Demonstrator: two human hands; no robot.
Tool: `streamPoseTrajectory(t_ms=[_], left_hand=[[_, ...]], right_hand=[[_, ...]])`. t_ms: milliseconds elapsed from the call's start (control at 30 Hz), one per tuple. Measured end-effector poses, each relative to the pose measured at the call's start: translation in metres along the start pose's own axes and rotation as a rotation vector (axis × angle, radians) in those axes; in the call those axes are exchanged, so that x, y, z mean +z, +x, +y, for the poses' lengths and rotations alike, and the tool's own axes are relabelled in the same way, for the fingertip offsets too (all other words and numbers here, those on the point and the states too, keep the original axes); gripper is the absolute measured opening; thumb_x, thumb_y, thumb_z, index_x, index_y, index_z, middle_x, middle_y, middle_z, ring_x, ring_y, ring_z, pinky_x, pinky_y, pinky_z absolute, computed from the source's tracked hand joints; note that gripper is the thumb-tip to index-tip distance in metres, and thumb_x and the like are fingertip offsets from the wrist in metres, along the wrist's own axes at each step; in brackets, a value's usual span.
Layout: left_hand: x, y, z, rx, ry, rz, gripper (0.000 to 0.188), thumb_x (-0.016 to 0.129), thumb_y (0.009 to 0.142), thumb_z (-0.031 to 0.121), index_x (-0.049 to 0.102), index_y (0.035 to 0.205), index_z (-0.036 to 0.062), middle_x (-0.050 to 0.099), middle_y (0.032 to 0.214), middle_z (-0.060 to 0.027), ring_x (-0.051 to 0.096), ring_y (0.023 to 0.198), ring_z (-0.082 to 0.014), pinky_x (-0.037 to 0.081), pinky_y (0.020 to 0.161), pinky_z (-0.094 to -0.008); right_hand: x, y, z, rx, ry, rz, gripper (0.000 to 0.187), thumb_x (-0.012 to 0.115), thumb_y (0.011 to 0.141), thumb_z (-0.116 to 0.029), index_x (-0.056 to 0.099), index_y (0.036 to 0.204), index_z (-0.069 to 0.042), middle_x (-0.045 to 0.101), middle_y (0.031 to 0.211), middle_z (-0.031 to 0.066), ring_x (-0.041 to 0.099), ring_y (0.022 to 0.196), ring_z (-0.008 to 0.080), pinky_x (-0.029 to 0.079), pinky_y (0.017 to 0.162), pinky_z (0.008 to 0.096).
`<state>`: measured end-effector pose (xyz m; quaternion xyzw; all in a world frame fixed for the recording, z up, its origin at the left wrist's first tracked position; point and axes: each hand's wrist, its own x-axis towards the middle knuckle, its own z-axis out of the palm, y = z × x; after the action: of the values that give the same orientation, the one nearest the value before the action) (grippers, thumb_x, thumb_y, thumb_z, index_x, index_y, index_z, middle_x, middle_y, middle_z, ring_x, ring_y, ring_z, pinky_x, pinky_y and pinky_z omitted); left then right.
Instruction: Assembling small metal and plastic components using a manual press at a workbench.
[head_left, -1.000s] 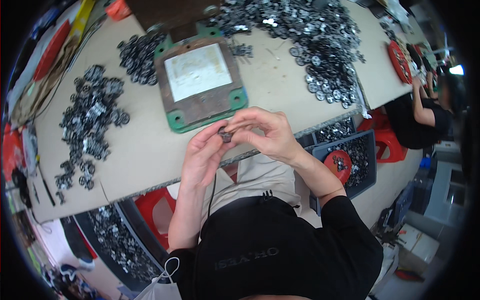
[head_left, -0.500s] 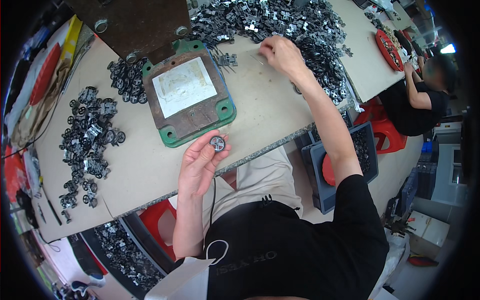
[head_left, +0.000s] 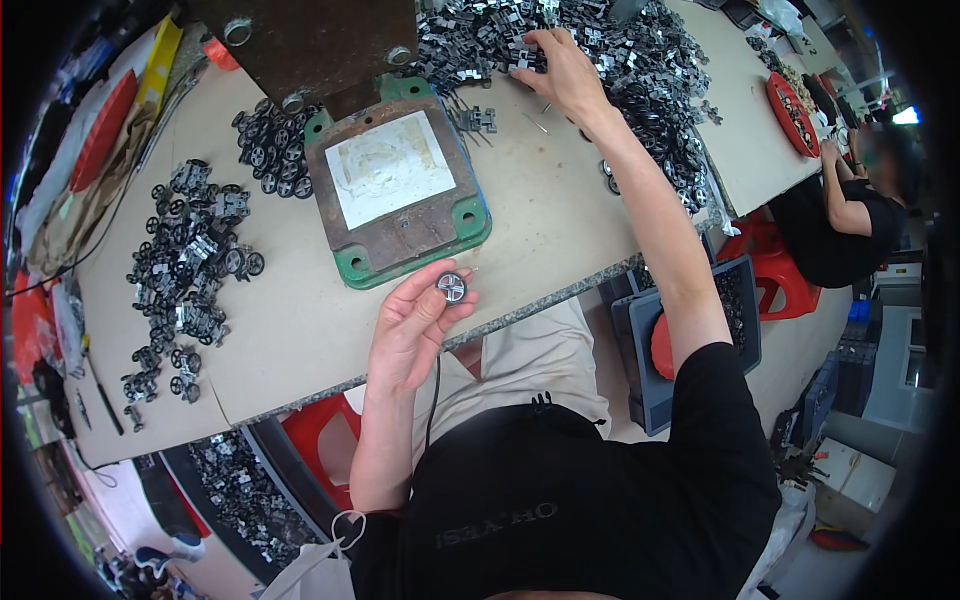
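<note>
A small black toy wheel (head_left: 451, 288) with silver spokes is pinched in the fingertips of my left hand (head_left: 405, 335), just above the table's front edge. A thin pin end shows beside those fingers. My right hand (head_left: 570, 80) reaches far across the table to the edge of a heap of small grey and black parts (head_left: 480, 45). Its thumb and forefinger are spread apart around some of these parts, and I see nothing gripped between them. Thin metal pins (head_left: 537, 124) lie on the tabletop below that hand. Black wheels (head_left: 655, 170) are piled beside the right forearm.
A green metal press base (head_left: 362, 268) with a white pad (head_left: 390, 170) stands at centre-left under a rusty plate (head_left: 310, 40). More wheels (head_left: 275, 150) and wheeled assemblies (head_left: 185, 270) lie leftward. A grey crate (head_left: 645, 400) sits below the table at right. Another person (head_left: 850, 220) works farther right.
My right hand has moved farther away from me, from the bare tabletop near the pins to the heap, and its fingers have spread. The left hand still holds the wheel. The whole view has shifted slightly.
</note>
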<state>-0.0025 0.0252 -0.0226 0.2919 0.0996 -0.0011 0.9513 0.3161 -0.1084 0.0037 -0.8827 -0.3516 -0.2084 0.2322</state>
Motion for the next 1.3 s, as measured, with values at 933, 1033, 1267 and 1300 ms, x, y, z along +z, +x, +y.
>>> streamPoseTrajectory(t_ms=[933, 1033, 1267, 1300], left_hand=[[0.022, -0.006, -0.007, 0.303, 0.503, 0.262, 0.029, 0.059, 0.083, 0.002, 0.056, 0.111, -0.0018, 0.063, 0.097, -0.012, 0.063, 0.082, -0.0198, 0.051, 0.073, -0.0286], [0.023, -0.007, -0.005, 0.394, 0.622, 0.294, 0.029, 0.06, 0.082, 0.002, 0.057, 0.11, -0.002, 0.063, 0.097, -0.0123, 0.063, 0.081, -0.0201, 0.051, 0.073, -0.0285], [0.026, -0.01, -0.005, 0.316, 0.471, 0.29, 0.03, 0.062, 0.08, 0.0, 0.058, 0.109, -0.0032, 0.063, 0.097, -0.013, 0.063, 0.082, -0.0199, 0.051, 0.074, -0.029], [0.028, -0.011, -0.007, 0.452, 0.662, 0.318, 0.03, 0.061, 0.08, -0.001, 0.058, 0.109, -0.0035, 0.063, 0.096, -0.0135, 0.063, 0.082, -0.0199, 0.051, 0.074, -0.0294]], right_hand=[[-0.1, -0.11, -0.116, -0.014, 0.739, -0.58, 0.047, 0.069, 0.065, 0.001, 0.057, 0.109, -0.007, 0.06, 0.104, 0.0063, 0.056, 0.074, 0.0129, 0.048, 0.06, 0.024], [-0.101, -0.11, -0.121, -0.04, 0.658, -0.528, 0.047, 0.07, 0.065, -0.001, 0.057, 0.11, -0.008, 0.061, 0.103, 0.0069, 0.057, 0.07, 0.0141, 0.047, 0.059, 0.0247], [-0.097, -0.116, -0.123, -0.047, 0.717, -0.535, 0.049, 0.069, 0.067, -0.002, 0.056, 0.113, -0.008, 0.06, 0.105, 0.0092, 0.056, 0.064, 0.014, 0.046, 0.057, 0.0244], [-0.096, -0.117, -0.124, -0.074, 0.717, -0.49, 0.049, 0.069, 0.067, -0.002, 0.055, 0.114, -0.008, 0.06, 0.106, 0.0098, 0.055, 0.063, 0.0142, 0.046, 0.056, 0.0243]])
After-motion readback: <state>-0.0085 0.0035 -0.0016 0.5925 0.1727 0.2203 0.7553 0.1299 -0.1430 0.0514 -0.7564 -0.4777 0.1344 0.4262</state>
